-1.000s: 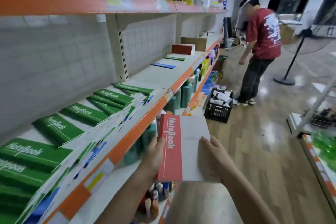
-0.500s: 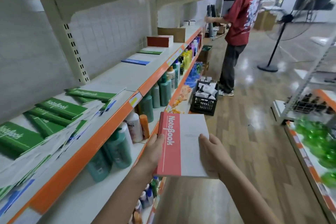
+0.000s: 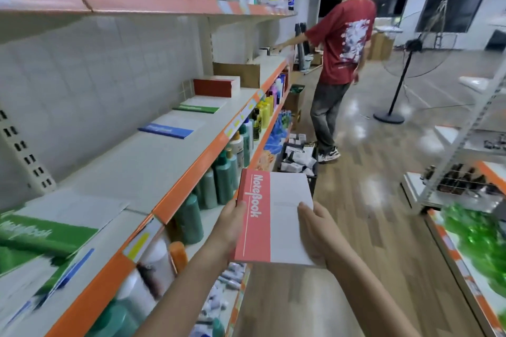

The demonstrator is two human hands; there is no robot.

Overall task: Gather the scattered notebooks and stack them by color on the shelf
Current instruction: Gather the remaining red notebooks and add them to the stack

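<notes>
Red-and-white notebook (image 3: 273, 217) held flat in the aisle beside the orange-edged shelf (image 3: 191, 172), off its surface. Left hand (image 3: 228, 223) gripping the red spine edge, right hand (image 3: 315, 230) gripping the white side. Farther along the shelf: blue notebook (image 3: 169, 128), green notebook (image 3: 201, 106), red stack (image 3: 216, 86). Green notebooks (image 3: 41, 235) lying nearest.

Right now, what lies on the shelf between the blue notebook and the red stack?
A single green notebook lies between the blue notebook and the red stack, seen in the head view.
</notes>
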